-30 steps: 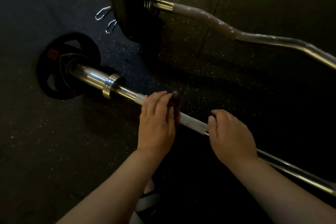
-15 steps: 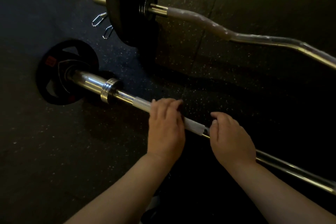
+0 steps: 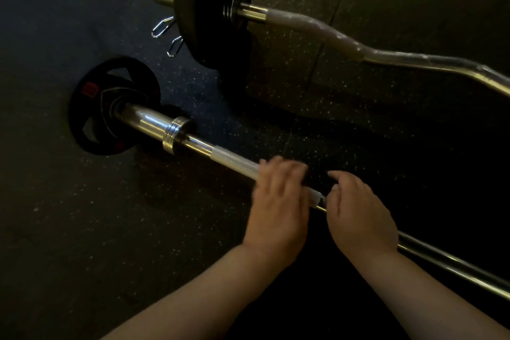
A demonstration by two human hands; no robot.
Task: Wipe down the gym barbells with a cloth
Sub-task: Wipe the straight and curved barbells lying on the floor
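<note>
A straight chrome barbell (image 3: 234, 159) lies on the dark floor, running from a small black plate (image 3: 110, 107) at the left to the lower right. My left hand (image 3: 278, 201) is wrapped over its knurled section, blurred with motion. The dark cloth is hidden under that palm. My right hand (image 3: 358, 215) curls over the bar just to the right of it, almost touching. A curl bar (image 3: 331, 33) with a large black plate (image 3: 209, 8) lies farther away.
Two wire spring clips (image 3: 162, 27) lie on the speckled rubber floor (image 3: 82, 229) between the two plates. A steel collar (image 3: 175, 135) sits on the straight bar's sleeve. A floor-mat seam (image 3: 342, 0) runs under the curl bar.
My left hand has slid right along the bar towards my right hand, and more knurling shows to its left. The dark cloth that peeked from under its fingers no longer shows.
</note>
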